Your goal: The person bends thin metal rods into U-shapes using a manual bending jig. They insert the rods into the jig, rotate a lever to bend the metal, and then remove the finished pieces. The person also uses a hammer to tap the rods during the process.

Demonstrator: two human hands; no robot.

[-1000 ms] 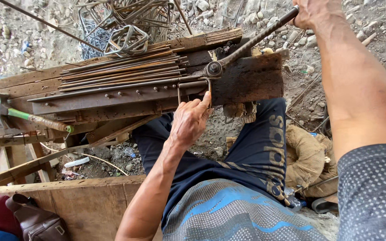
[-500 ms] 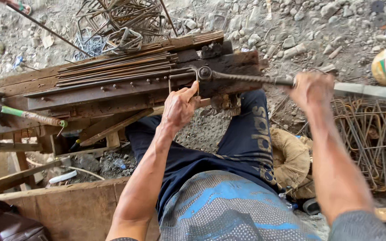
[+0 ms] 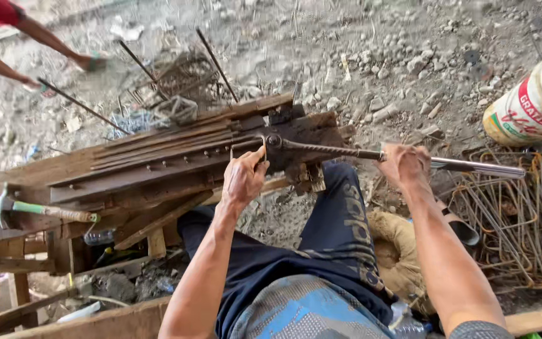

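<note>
My left hand [image 3: 244, 177] grips a thin steel rod [image 3: 246, 147] bent into a loop against the pins of a rough wooden bench [image 3: 152, 169]. My right hand [image 3: 404, 166] is closed around a long bending lever [image 3: 371, 155], a ribbed bar with a smooth pipe handle [image 3: 481, 167] that points right. The lever's head sits at the pivot pin [image 3: 275, 140] just beside my left fingers. My legs in dark shorts are under the bench.
A hammer with a green-and-wood handle [image 3: 39, 210] lies on the bench's left end. Bent rebar stirrups [image 3: 522, 220] are piled at the right, next to a white bucket [image 3: 531, 103]. More stirrups and rods [image 3: 170, 94] lie beyond the bench. Another person's legs [image 3: 39, 37] stand at top left.
My right hand has swung the lever from pointing up and away down to a level position pointing right. The left hand stayed on the rod at the pins.
</note>
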